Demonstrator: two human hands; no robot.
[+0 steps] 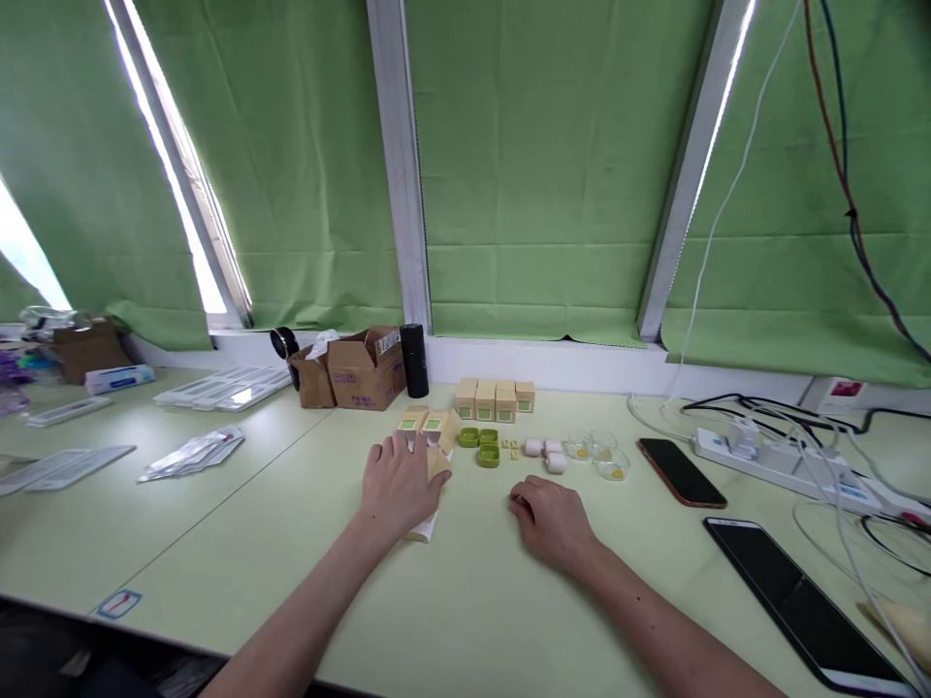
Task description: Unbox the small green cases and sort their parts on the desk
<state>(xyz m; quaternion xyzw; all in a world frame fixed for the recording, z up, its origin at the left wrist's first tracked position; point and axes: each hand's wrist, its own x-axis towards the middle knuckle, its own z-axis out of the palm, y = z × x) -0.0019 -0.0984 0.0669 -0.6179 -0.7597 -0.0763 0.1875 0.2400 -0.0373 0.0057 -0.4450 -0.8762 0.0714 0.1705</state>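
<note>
My left hand (399, 480) is closed around a small kraft cardboard box (436, 463), its thumb lying across the box's right side. Beyond those fingers stand more kraft boxes with open flaps (434, 424). A white-and-kraft flap (423, 528) shows below my wrist side. My right hand (553, 519) rests on the table with curled fingers, and whatever they may hold is hidden. Just past it lie green square containers (489, 455), tiny yellow pieces (513, 449), pale pink cylinders (556, 462) and clear plastic cups with yellow spots (612, 465).
Several closed kraft boxes (486, 400) stand at the back. Left of them are a black cylinder (414, 361) and open brown cartons (368, 370). Plastic packets (193, 454) lie left. On the right are a phone (682, 472), a tablet-like device (800, 601) and a power strip (786, 465) with cables.
</note>
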